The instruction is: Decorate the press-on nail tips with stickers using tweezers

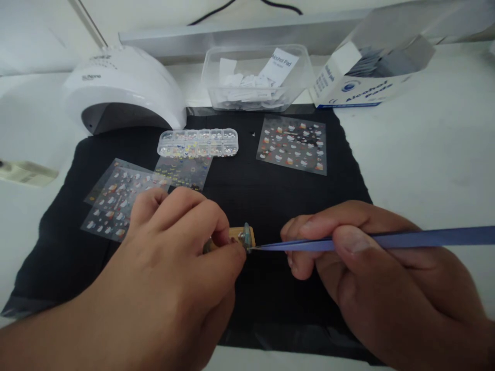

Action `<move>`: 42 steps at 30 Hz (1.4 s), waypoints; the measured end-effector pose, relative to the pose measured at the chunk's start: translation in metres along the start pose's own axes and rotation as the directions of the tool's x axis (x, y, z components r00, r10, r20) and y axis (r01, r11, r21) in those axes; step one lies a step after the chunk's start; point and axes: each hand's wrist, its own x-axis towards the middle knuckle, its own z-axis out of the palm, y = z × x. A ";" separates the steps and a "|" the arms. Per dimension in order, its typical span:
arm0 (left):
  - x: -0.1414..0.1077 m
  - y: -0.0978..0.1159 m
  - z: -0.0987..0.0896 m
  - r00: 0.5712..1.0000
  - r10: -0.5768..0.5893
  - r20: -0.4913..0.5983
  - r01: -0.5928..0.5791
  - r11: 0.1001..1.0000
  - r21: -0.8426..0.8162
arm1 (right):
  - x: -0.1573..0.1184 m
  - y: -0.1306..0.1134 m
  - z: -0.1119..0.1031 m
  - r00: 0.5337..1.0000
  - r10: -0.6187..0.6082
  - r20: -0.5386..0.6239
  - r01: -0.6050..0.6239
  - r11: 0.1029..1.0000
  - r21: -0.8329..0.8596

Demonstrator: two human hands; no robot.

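My left hand [181, 242] is closed, thumb and fingers pinching a small wooden block [235, 233] above the black mat. At the block's right end stands a glossy blue-green piece [246, 236], possibly a false nail; my fingers cover much of the block. Blue tweezers [351, 242] lie between the thumb and fingers of my right hand [371, 273], pointing left. Their thin tip meets the lower edge of the blue-green piece, or sits very close to it. Whether the tip pinches anything is too small to tell.
On the black mat [309, 201] lie sticker sheets [296, 145] and a clear compartment case [198, 142] of tiny decorations. Behind stand a white nail lamp [127, 87], a clear plastic tub [257, 95] of white packets and an open alcohol pad box [356, 85].
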 end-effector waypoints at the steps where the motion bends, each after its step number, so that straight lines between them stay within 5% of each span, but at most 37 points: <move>1: 0.000 0.000 0.000 1.000 0.003 0.003 -0.003 1.000 0.005 | 0.000 0.000 0.000 1.000 -0.001 -0.002 0.001 1.000 0.001; 26: 0.001 0.000 0.002 0.999 0.021 0.025 -0.021 1.000 0.008 | -0.003 0.002 -0.002 0.999 -0.025 0.026 0.025 0.999 0.023; 42: -0.001 -0.002 -0.003 0.999 0.009 0.030 -0.008 1.000 -0.011 | 0.015 -0.008 -0.002 0.990 0.092 -0.103 -0.086 0.995 0.056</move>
